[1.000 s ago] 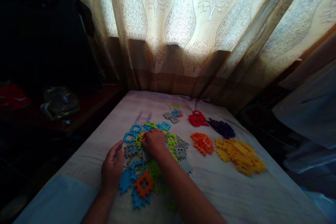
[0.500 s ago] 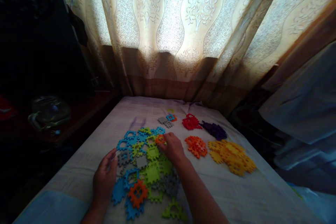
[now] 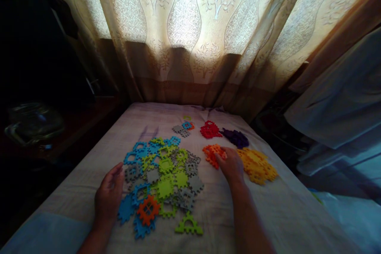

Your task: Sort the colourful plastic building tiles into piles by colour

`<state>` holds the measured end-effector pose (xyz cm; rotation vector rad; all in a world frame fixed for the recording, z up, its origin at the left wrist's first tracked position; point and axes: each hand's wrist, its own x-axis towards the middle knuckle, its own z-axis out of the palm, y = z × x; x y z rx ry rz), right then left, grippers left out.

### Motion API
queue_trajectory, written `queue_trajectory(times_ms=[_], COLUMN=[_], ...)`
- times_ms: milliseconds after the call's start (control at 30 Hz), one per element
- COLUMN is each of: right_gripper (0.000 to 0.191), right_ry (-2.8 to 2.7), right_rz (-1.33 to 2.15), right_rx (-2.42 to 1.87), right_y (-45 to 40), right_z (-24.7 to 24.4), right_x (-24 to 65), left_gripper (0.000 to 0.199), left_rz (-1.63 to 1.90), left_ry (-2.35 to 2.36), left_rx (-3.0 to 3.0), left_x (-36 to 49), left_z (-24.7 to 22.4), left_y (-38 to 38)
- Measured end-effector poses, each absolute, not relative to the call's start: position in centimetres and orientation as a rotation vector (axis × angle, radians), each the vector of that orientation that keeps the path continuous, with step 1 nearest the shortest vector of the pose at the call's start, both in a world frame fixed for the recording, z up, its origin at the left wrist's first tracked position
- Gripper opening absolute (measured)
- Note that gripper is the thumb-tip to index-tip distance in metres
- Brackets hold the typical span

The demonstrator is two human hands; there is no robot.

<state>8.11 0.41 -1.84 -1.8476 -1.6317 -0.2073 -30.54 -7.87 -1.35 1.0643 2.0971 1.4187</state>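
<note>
My right hand (image 3: 231, 165) is at the pile of orange interlocking tiles (image 3: 212, 158), its fingers closed on an orange toothed tile (image 3: 221, 153) at the pile's right side. My left hand (image 3: 109, 190) rests at the left edge of the mixed heap, fingers loosely bent and apart, with nothing in it. That heap holds blue tiles (image 3: 126, 207), lime-green tiles (image 3: 165, 187) and grey tiles (image 3: 195, 183). An orange window-shaped tile (image 3: 148, 210) lies on its near side. A lime-green arched piece (image 3: 188, 224) lies apart at the front.
Beyond the orange pile are red tiles (image 3: 210, 129), dark purple tiles (image 3: 236, 138) and yellow tiles (image 3: 257, 165). A small grey, blue and orange group (image 3: 183, 127) sits farther back. A patterned curtain (image 3: 184, 27) hangs behind the cloth-covered surface (image 3: 119, 127). A clear container (image 3: 34, 123) stands left.
My right hand has moved right from the mixed heap to the orange pile, and the orange tile it held at the heap is gone from there. My left hand stays beside the heap.
</note>
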Motion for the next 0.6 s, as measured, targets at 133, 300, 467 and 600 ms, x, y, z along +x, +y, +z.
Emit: queue_trajectory(times_ms=[133,300,467,600], right_gripper=[0.033,0.034,0.036,0.033], right_ry=[-1.642,-1.686,-1.682,-1.693], right_rz=[-0.167,-0.152,-0.114,0.078], right_rx=[-1.915,-1.932,-1.844,-1.771], right_y=[0.3,0.1,-0.1,-1.1], right_z=[-2.2,-2.2,-1.2,0.8], right_x=[8.4,7.9,7.3,5.1], left_gripper=[0.054,0.05,0.047,0.043], left_rz=[1.427,1.504,1.575,1.603], left_ry=[2.099,2.046,1.983,1.952], left_rx=[1.084,1.108,1.164,1.187], left_x=[-30.6,-30.3,-30.1,-30.1], left_z=[-1.6,-1.7,-1.8,-1.8], left_y=[-7.8,-7.9,-7.9,-7.9])
